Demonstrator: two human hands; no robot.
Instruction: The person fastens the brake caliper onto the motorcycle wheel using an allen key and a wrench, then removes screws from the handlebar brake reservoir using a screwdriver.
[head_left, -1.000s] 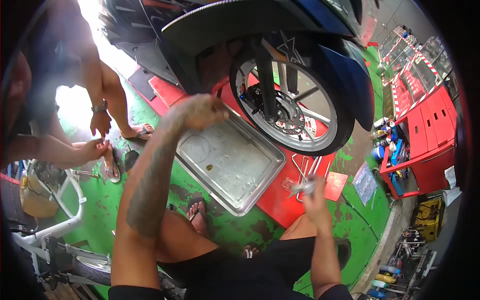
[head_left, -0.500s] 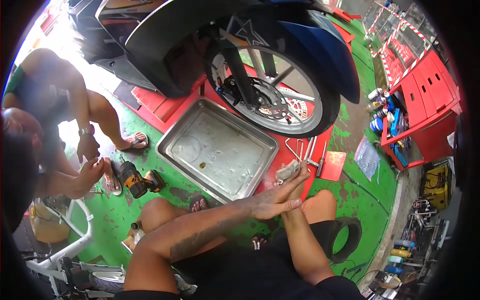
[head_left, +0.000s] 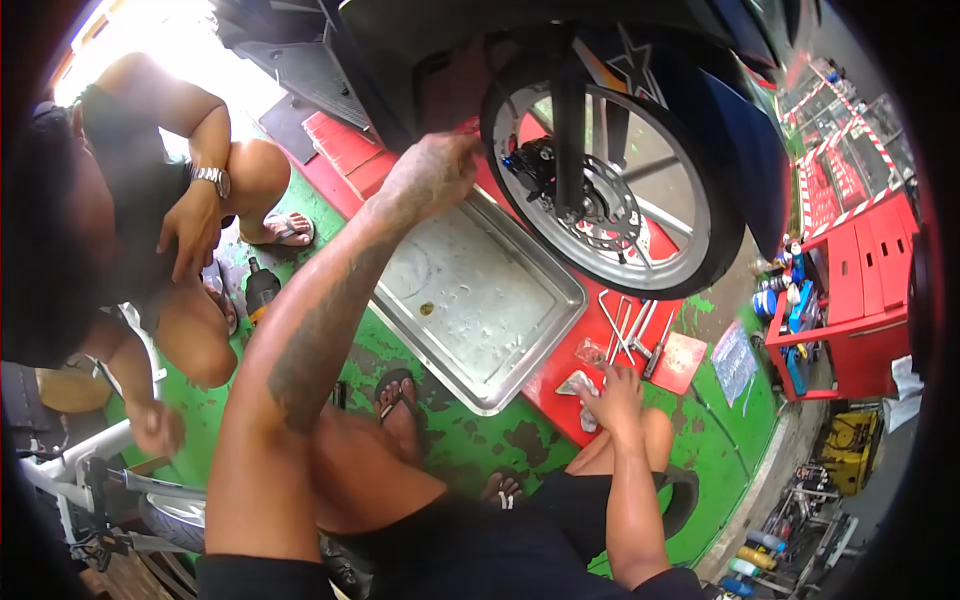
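Observation:
My left hand point(head_left: 432, 176) is raised over the far left corner of the metal tray point(head_left: 506, 398), beside the front wheel point(head_left: 708, 232) of a motorbike. Its fingers are curled together; whatever they hold is hidden. On the near part of the red platform point(head_left: 548, 392), my right hand point(head_left: 613, 400) is low with its fingers around a crumpled pale rag point(head_left: 575, 384), which shows on either side of the thumb. Hex keys and a screwdriver point(head_left: 659, 346) lie just beyond it. The brake disc point(head_left: 622, 222) faces me.
A crouching person point(head_left: 140, 200) is at the left, near a power drill point(head_left: 262, 288) and a white frame point(head_left: 85, 450). A red tool cabinet point(head_left: 850, 262) stands at the right. A tyre point(head_left: 684, 500) lies by my right leg.
My left hand has moved from beside my right wrist up and away to the wheel's left side. My right hand has lowered with the rag to the platform. The view has shifted.

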